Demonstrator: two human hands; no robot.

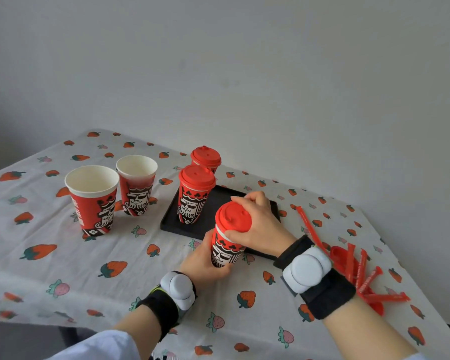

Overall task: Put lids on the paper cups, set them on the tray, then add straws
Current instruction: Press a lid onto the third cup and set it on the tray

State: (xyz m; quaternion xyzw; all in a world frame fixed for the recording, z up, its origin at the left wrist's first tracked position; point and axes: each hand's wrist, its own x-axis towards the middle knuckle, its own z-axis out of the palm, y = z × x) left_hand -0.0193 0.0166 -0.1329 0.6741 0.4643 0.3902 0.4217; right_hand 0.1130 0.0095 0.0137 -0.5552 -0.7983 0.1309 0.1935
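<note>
**Two hands fit a red lid at the tray's edge**

Wrists in black bands with white pods frame the view as a person works over a strawberry-print cloth (50, 255). Left hand (205, 263) wraps the body of a paper cup (225, 252), held just in front of the black tray (172, 219). Right hand (257, 224) curls over the cup's red lid (233, 216), thumb and fingers on its rim. One lidded cup (192, 196) stands on the tray; another (205, 158) stands at the tray's far end, though whether it sits on the tray cannot be told. Left of the tray, two open cups (94, 201) (137, 187) wait unlidded on the cloth. Right of the tray lie red wrapped straws (361, 268), with spare lids (339, 254) among them.
</note>
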